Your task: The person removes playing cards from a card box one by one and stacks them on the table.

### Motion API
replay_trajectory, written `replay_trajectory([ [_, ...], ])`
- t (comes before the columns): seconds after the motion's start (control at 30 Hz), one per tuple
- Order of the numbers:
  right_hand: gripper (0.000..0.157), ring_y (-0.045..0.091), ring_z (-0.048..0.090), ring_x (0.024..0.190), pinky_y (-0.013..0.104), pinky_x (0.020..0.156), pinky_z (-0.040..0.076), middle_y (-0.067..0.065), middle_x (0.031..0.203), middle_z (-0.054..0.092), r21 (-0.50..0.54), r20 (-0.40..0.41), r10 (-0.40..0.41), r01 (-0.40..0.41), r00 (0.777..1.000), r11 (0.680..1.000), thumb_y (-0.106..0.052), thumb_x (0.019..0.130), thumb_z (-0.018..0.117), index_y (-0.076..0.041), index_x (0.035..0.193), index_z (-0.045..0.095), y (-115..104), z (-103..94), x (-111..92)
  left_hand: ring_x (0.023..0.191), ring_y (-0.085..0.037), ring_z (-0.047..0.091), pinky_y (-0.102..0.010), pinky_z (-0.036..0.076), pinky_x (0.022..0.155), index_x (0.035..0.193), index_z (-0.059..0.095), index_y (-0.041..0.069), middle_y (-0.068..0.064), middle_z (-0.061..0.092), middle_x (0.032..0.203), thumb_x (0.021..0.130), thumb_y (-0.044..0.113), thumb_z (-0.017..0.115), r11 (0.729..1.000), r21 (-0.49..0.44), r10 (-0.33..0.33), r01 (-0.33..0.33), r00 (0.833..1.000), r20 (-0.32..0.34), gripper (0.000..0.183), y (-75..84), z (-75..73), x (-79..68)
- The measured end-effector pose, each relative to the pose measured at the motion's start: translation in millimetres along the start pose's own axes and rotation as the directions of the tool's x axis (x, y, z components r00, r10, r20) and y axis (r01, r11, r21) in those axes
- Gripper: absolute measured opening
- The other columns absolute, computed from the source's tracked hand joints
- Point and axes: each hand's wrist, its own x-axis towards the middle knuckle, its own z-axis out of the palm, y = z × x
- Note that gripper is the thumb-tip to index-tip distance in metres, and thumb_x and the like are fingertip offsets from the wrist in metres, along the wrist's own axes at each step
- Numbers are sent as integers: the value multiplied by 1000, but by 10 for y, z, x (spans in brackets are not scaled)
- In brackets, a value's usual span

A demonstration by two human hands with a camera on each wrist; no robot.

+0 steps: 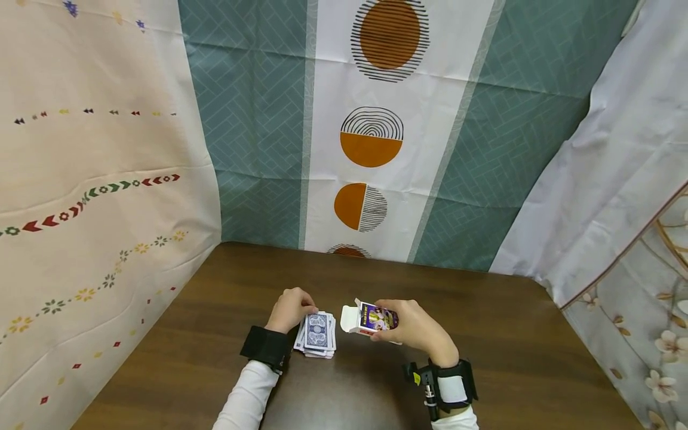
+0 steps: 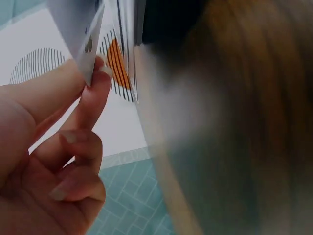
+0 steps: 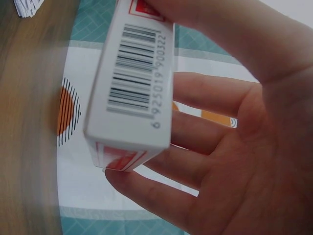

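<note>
My left hand (image 1: 291, 309) is at the upper left of a loose stack of blue-backed playing cards (image 1: 316, 334) on the table. In the left wrist view, its thumb and forefinger pinch the corner of a playing card (image 2: 78, 32), while the other fingers curl in below. To the right of the stack, my right hand (image 1: 418, 327) holds a card box (image 1: 372, 317), with its white flap open toward the cards. The right wrist view has the box's barcode side (image 3: 132, 73) facing the camera, fingers along the far side. Whatever is inside the box is hidden.
The brown wooden table (image 1: 215, 334) runs back to a teal and white curtain (image 1: 258, 149) with orange circles. Patterned cream cloth (image 1: 107, 239) hangs along the left side, and white cloth (image 1: 607, 179) on the right. Both wrists wear black straps (image 1: 266, 346).
</note>
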Motion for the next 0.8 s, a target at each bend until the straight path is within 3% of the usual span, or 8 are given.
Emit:
replay_trajectory([
  [0.1,61,11,56,82,24,71,49,5,106,67,-2,4,5,-5,1000,1000,-34,73,84,-4,122,63,-6,8,-1,70,-15,61,-30,45,57,79,75,12,-1,70,79,81,16,77,1000,27,15,-13,999,-50,5,59,-40,-24],
  [0.2,61,11,56,82,24,72,49,5,105,68,-6,3,6,-6,1000,1000,-34,73,84,-4,122,63,-14,-3,-1,68,-12,58,-28,44,58,85,74,10,-2,70,80,85,17,73,996,-51,65,-69,996,-61,7,260,-165,-77],
  [0.3,60,11,57,82,25,73,51,5,105,68,-15,-3,-9,9,1000,1000,-34,73,84,-4,121,63,-28,-31,6,67,-13,55,-27,44,59,87,75,6,-3,69,78,87,18,70,963,-218,166,-158,986,19,12,569,-314,-161],
  [0.4,59,12,57,81,26,73,53,6,104,68,-16,-11,-37,37,999,999,-32,73,84,-3,121,63,-58,-57,10,66,-13,53,-25,45,59,88,74,3,-3,67,77,88,17,69,931,-329,218,-156,962,163,15,833,-372,-254],
  [0.47,59,12,57,81,26,73,54,6,104,68,-19,-18,-62,61,998,998,-31,73,84,-2,121,63,-84,-72,13,63,-11,51,-23,42,55,85,74,3,-1,65,73,87,18,70,936,-325,210,-133,954,215,16,935,-343,-286],
  [0.57,59,11,58,81,25,72,54,7,104,69,-32,-25,-102,101,994,994,-31,74,84,-2,121,63,-117,-70,24,58,-10,46,-22,35,51,77,71,2,1,58,66,87,18,70,946,-314,162,-86,961,225,19,994,-275,-313],
  [0.7,58,11,59,82,29,75,55,7,106,69,-45,-32,-138,137,990,990,-33,74,83,-3,120,64,-147,-31,30,54,-10,44,-22,32,49,70,67,1,2,53,60,85,16,71,943,-331,114,-40,971,208,21,973,-231,-346],
  [0.8,58,12,60,84,31,77,55,7,108,69,-40,-29,-143,141,989,989,-34,74,83,-3,120,64,-156,3,23,55,-10,45,-23,33,49,71,68,0,2,55,61,86,16,71,933,-360,99,-5,964,245,22,921,-233,-366],
])
